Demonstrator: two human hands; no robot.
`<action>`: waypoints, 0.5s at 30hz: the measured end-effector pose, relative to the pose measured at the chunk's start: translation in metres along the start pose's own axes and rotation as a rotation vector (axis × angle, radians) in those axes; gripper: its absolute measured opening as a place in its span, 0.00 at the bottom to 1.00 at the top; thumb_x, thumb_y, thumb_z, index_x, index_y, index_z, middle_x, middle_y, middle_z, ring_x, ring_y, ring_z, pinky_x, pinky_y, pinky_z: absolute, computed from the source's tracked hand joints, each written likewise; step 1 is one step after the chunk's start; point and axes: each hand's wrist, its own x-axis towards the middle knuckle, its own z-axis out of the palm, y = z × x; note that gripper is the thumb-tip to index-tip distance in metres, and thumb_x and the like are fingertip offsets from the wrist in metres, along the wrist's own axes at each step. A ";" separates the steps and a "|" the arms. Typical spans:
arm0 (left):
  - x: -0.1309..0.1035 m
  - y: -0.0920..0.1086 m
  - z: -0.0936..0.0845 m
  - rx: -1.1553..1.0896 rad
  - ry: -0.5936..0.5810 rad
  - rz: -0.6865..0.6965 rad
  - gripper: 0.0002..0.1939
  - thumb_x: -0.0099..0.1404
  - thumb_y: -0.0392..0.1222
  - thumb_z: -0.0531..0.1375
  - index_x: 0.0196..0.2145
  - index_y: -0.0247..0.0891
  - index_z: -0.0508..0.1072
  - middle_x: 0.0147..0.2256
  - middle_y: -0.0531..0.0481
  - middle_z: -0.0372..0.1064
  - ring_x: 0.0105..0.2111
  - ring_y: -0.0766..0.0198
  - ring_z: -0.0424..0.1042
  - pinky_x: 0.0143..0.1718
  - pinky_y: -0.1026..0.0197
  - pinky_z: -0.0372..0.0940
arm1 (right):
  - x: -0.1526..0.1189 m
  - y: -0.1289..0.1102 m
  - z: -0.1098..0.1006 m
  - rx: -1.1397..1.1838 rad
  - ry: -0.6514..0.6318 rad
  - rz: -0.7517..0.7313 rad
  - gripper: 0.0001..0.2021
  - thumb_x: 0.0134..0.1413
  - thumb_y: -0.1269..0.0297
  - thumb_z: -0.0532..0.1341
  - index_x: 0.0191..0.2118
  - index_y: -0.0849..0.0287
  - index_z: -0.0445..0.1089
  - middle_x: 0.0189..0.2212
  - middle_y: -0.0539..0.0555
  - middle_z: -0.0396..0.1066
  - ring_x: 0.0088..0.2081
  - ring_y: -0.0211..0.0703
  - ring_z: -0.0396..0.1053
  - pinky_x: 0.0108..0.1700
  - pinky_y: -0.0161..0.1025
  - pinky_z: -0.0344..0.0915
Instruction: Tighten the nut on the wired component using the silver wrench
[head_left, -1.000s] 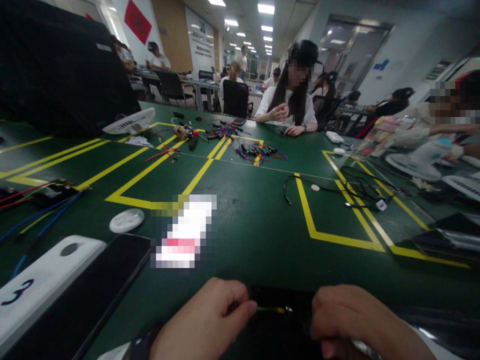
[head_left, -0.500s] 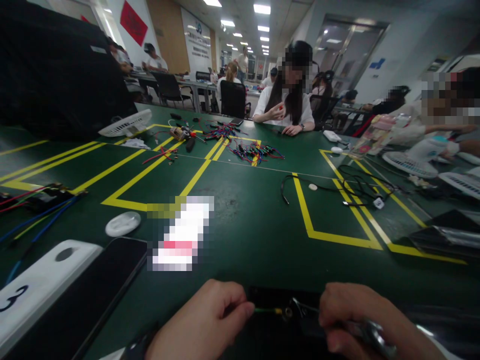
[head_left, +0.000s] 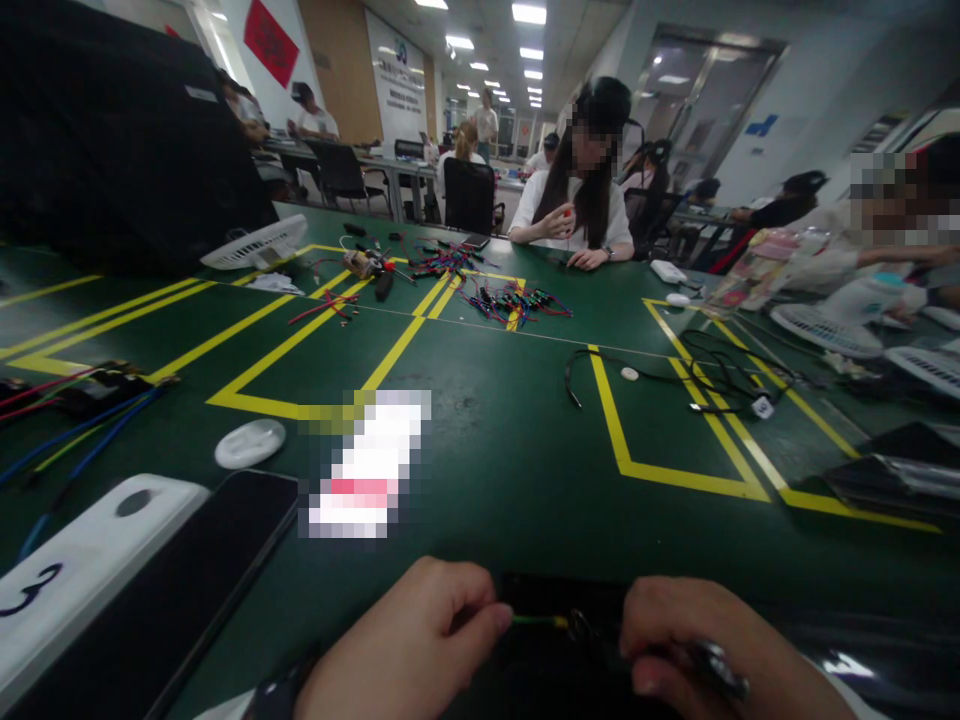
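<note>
Under right hand (head_left: pixel 712 650), tool (head_left: pixel 720 668) mostly hidden.

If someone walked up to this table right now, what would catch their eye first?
At the near edge, the left hand pinches a thin green wire that runs toward the right hand, which grips a dark metal tool. Bright yellow lines cross the green table. Farther back lies a heap of coloured wires, in front of a seated person.
</note>
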 end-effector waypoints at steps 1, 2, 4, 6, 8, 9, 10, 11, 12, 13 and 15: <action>0.000 0.000 0.000 0.002 -0.001 0.004 0.17 0.67 0.50 0.51 0.26 0.37 0.65 0.22 0.58 0.61 0.16 0.73 0.60 0.14 0.71 0.47 | 0.001 0.000 -0.001 0.029 -0.023 -0.021 0.07 0.63 0.62 0.54 0.33 0.51 0.65 0.24 0.45 0.74 0.24 0.38 0.73 0.27 0.31 0.66; 0.000 -0.001 0.001 0.004 0.000 0.007 0.17 0.67 0.50 0.51 0.26 0.37 0.65 0.22 0.58 0.61 0.16 0.73 0.60 0.14 0.71 0.47 | 0.003 0.000 -0.002 0.051 -0.062 -0.029 0.07 0.63 0.63 0.54 0.32 0.51 0.65 0.24 0.46 0.73 0.25 0.38 0.73 0.27 0.31 0.66; 0.001 -0.002 0.002 0.006 0.004 0.010 0.17 0.68 0.50 0.50 0.26 0.37 0.65 0.22 0.58 0.61 0.16 0.73 0.60 0.14 0.71 0.46 | 0.006 -0.001 -0.006 0.078 -0.163 -0.022 0.09 0.62 0.65 0.54 0.30 0.52 0.65 0.24 0.47 0.71 0.24 0.38 0.71 0.25 0.30 0.65; 0.001 -0.002 0.002 0.007 0.011 0.010 0.17 0.68 0.50 0.50 0.26 0.37 0.65 0.22 0.58 0.61 0.15 0.73 0.59 0.14 0.71 0.46 | 0.007 -0.003 -0.011 0.081 -0.247 0.002 0.09 0.60 0.68 0.54 0.28 0.53 0.65 0.25 0.48 0.70 0.24 0.38 0.70 0.24 0.30 0.64; 0.002 -0.003 0.003 0.008 0.015 0.014 0.17 0.68 0.50 0.50 0.26 0.37 0.65 0.22 0.59 0.61 0.15 0.74 0.59 0.14 0.70 0.46 | 0.008 -0.004 -0.016 0.091 -0.285 0.022 0.09 0.58 0.69 0.55 0.28 0.53 0.66 0.27 0.49 0.69 0.24 0.37 0.69 0.25 0.29 0.64; 0.002 -0.002 0.003 0.007 0.017 0.015 0.17 0.68 0.49 0.50 0.26 0.37 0.65 0.22 0.59 0.61 0.15 0.74 0.59 0.14 0.70 0.46 | 0.008 -0.005 -0.018 0.102 -0.289 0.032 0.08 0.59 0.69 0.55 0.29 0.53 0.66 0.27 0.48 0.69 0.25 0.37 0.70 0.25 0.29 0.65; 0.002 -0.002 0.002 0.006 0.022 0.018 0.17 0.68 0.49 0.50 0.26 0.37 0.65 0.22 0.59 0.62 0.15 0.74 0.59 0.14 0.70 0.47 | 0.007 -0.005 -0.020 0.116 -0.275 0.040 0.08 0.60 0.68 0.55 0.29 0.53 0.66 0.27 0.48 0.69 0.25 0.37 0.70 0.27 0.30 0.65; 0.002 -0.002 0.002 0.007 0.024 0.020 0.17 0.68 0.49 0.50 0.26 0.37 0.65 0.22 0.58 0.62 0.15 0.73 0.59 0.14 0.70 0.47 | 0.006 -0.005 -0.022 0.124 -0.247 0.050 0.07 0.61 0.67 0.55 0.31 0.52 0.67 0.28 0.48 0.70 0.26 0.37 0.71 0.29 0.30 0.66; 0.001 -0.001 0.001 0.009 0.028 0.022 0.17 0.68 0.49 0.50 0.26 0.37 0.65 0.22 0.58 0.62 0.16 0.73 0.59 0.14 0.70 0.47 | 0.004 -0.005 -0.022 0.121 -0.206 0.053 0.06 0.61 0.66 0.56 0.32 0.52 0.67 0.28 0.47 0.71 0.27 0.38 0.71 0.30 0.31 0.67; 0.001 0.000 0.001 0.012 0.030 0.023 0.17 0.67 0.49 0.50 0.26 0.37 0.65 0.22 0.58 0.62 0.16 0.72 0.60 0.15 0.70 0.48 | 0.002 -0.004 -0.022 0.108 -0.165 0.051 0.04 0.61 0.65 0.57 0.34 0.51 0.67 0.27 0.47 0.72 0.27 0.38 0.72 0.30 0.31 0.67; 0.000 0.001 0.000 0.018 0.022 0.023 0.17 0.67 0.50 0.50 0.26 0.37 0.65 0.22 0.58 0.62 0.18 0.72 0.61 0.15 0.70 0.49 | -0.004 -0.004 -0.019 0.057 -0.088 0.065 0.02 0.60 0.63 0.59 0.35 0.50 0.67 0.26 0.45 0.73 0.26 0.38 0.72 0.29 0.31 0.67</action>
